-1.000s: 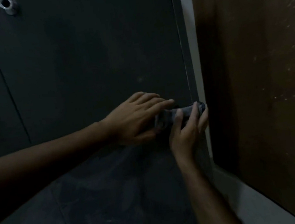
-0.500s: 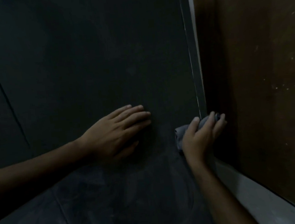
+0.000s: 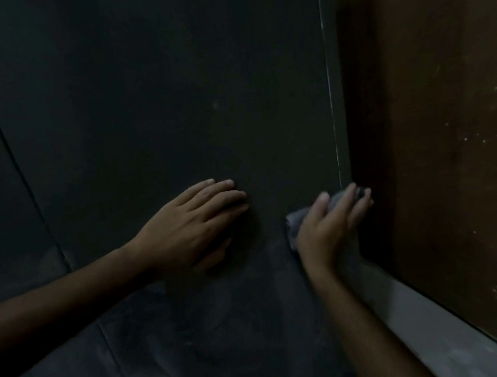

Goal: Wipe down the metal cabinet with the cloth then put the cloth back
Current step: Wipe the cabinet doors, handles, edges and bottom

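- Pressing a bunched grey cloth (image 3: 296, 224) against the right edge of the dark metal cabinet (image 3: 145, 107), the person's right hand (image 3: 326, 229) grips it with fingers curled over the top of the wad; the fingertips reach the cabinet's front corner.
- The left hand (image 3: 193, 225) lies flat on the cabinet face, fingers straight and together, holding nothing; it sits just beside the cloth, to its left, with a strip of bare panel between them.
- The cloth is crumpled, its longer run slanting up and to the right under the fingers, one end poking out at the lower left of the hand.
- The right hand is plainly the nearer one: it already has the cloth, so any further stroke falls to it.
- Unwiped-looking panel stretches upward and leftward from the cloth; a brown wooden surface (image 3: 446, 143) and a pale ledge (image 3: 430, 322) close off the right.
- The wiping appears under way, with the cloth's return not yet begun.
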Demonstrator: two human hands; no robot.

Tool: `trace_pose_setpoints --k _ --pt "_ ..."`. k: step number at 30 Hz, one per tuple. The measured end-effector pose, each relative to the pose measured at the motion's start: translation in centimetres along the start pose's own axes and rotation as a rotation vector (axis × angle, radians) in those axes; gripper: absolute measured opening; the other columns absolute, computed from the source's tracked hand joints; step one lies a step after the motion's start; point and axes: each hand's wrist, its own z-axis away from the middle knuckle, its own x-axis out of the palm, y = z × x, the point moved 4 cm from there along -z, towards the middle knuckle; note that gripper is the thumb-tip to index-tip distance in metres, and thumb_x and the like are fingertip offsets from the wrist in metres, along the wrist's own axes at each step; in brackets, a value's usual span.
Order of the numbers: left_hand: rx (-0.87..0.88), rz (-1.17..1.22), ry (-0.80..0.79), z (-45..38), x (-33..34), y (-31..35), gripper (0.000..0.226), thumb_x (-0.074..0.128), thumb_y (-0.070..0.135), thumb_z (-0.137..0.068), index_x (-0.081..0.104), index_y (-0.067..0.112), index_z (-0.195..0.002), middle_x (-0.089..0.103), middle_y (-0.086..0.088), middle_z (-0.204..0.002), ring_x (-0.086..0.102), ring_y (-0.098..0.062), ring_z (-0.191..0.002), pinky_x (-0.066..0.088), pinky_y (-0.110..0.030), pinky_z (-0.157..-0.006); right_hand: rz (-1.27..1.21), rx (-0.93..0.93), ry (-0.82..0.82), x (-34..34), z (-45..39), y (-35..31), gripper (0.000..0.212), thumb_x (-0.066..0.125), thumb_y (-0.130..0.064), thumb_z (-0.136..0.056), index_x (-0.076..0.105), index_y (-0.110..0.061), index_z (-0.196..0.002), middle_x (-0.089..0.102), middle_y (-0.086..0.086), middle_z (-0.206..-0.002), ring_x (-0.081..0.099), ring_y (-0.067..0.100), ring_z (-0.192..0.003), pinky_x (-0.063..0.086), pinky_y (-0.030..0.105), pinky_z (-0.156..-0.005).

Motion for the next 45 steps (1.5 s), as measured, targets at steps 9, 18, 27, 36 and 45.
trace_pose_setpoints --k 9,18,27,36,45 --pt "-0.186 0.102 0.114 8.6 -0.6 1.0 0.048 0.051 0.035 -0.096 0.065 0.009 -0.133 0.057 -0.013 -0.144 0.04 -0.03 -0.143 0.027 -0.043 -0.121 0.323 -0.774 -0.353 -0.4 6.6 0.4 0.066 0.045 -0.034 -0.098 0.023 -0.009 -0.155 0.011 0.027 -0.162 0.011 0.042 -0.151 0.026 0.06 -0.117" --pt "-0.264 0.178 0.139 11.8 1.2 1.3 0.05 0.051 0.034 -0.096 0.06 0.009 -0.138 0.051 -0.012 -0.149 0.036 -0.029 -0.148 0.026 -0.043 -0.123 0.124 -0.75 -0.318 3.7 7.5 -9.5 0.068 0.046 -0.034 -0.1 0.021 -0.002 -0.154 0.01 0.027 -0.161 0.007 0.04 -0.152 0.015 0.053 -0.123" --pt "-0.365 0.107 0.271 15.3 0.5 1.0 0.044 0.054 0.03 -0.096 0.067 0.004 -0.129 0.058 -0.018 -0.14 0.042 -0.033 -0.142 0.025 -0.046 -0.123 0.248 -0.408 -0.15 1.3 2.1 -6.4 0.074 0.038 -0.045 -0.102 0.014 0.0 -0.156 0.004 0.027 -0.163 0.003 0.04 -0.152 0.015 0.057 -0.121" --pt "-0.409 0.094 0.305 15.2 0.3 0.2 0.044 0.055 0.029 -0.095 0.066 0.005 -0.13 0.057 -0.016 -0.142 0.042 -0.033 -0.141 0.025 -0.047 -0.123 0.176 -0.514 -0.102 3.2 6.5 -10.9 0.077 0.042 -0.053 -0.092 0.029 -0.005 -0.152 0.015 0.021 -0.163 0.018 0.036 -0.149 0.018 0.052 -0.119" --pt "-0.442 0.075 0.28 19.2 0.6 0.5 0.057 0.055 0.032 -0.095 0.052 0.001 -0.143 0.046 -0.018 -0.151 0.035 -0.035 -0.146 0.025 -0.051 -0.123 -0.034 -0.141 0.174 3.3 10.3 -9.6 0.049 0.057 -0.037 -0.098 0.055 -0.009 -0.139 0.047 0.017 -0.136 0.05 0.026 -0.119 0.044 0.035 -0.104"
